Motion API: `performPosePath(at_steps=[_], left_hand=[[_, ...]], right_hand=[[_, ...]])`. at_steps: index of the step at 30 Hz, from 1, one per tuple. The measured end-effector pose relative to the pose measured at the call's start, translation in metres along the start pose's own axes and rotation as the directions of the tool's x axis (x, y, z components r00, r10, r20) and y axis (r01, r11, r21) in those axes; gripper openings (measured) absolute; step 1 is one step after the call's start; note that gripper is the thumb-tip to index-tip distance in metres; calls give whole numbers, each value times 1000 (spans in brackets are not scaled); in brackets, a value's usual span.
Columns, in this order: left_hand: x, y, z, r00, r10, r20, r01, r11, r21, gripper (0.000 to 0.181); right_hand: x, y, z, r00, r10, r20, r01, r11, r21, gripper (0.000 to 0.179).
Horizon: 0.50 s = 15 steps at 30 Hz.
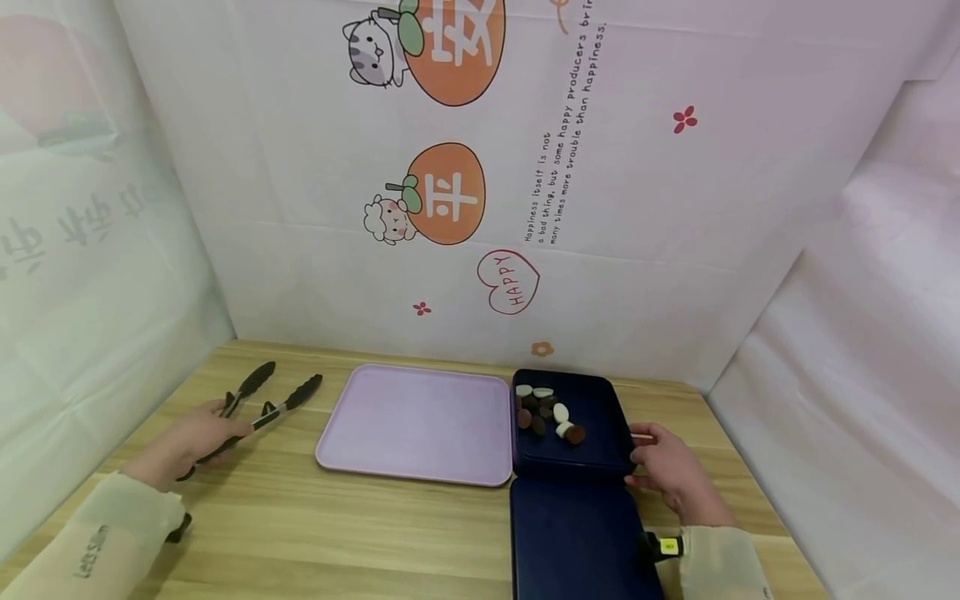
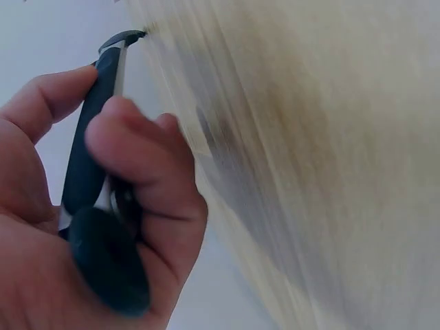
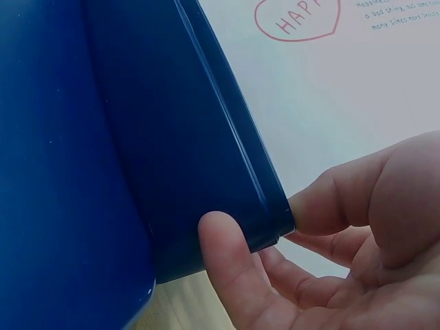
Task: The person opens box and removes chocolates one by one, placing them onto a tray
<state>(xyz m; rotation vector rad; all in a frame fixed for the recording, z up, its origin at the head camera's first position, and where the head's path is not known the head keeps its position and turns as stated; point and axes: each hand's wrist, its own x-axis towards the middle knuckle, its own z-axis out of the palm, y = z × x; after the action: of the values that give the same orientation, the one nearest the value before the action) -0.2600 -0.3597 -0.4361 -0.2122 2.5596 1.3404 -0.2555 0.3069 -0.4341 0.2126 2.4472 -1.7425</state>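
Note:
My left hand [image 1: 202, 437] grips a pair of black-and-silver kitchen tongs [image 1: 279, 410] at the left of the table, their two black-tipped arms spread apart. In the left wrist view, fingers and thumb wrap the tongs' dark handle [image 2: 86, 151]. On the right side, my right hand [image 1: 670, 467] holds the near right corner of a dark navy box [image 1: 600, 408]. The right wrist view shows fingertips [image 3: 221, 230] against the box's outer wall [image 3: 179, 172]. Several small brown and white pieces [image 1: 542, 408] lie in the left part of the box.
A pale purple tray [image 1: 420, 425] lies on the wooden table [image 1: 360, 533], directly left of the box. In front of the box lies a flat navy lid [image 1: 577, 533]. White printed cloth [image 1: 622, 275] stands behind the table, with more white cloth on both sides.

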Motion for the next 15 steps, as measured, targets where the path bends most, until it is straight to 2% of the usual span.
performPosePath(at_steps=[5, 10, 15], left_hand=[[2, 1, 2, 1000, -9, -22, 9, 1000, -8, 95], [4, 1, 2, 998, -38, -45, 38, 999, -11, 108], [4, 0, 4, 998, -26, -52, 27, 999, 21, 109]], right_hand=[[0, 0, 0, 1000, -2, 0, 2, 1000, 1, 55], [1, 2, -1, 1000, -3, -3, 3, 1000, -3, 54], [1, 3, -1, 1000, -6, -7, 6, 1000, -10, 54]])
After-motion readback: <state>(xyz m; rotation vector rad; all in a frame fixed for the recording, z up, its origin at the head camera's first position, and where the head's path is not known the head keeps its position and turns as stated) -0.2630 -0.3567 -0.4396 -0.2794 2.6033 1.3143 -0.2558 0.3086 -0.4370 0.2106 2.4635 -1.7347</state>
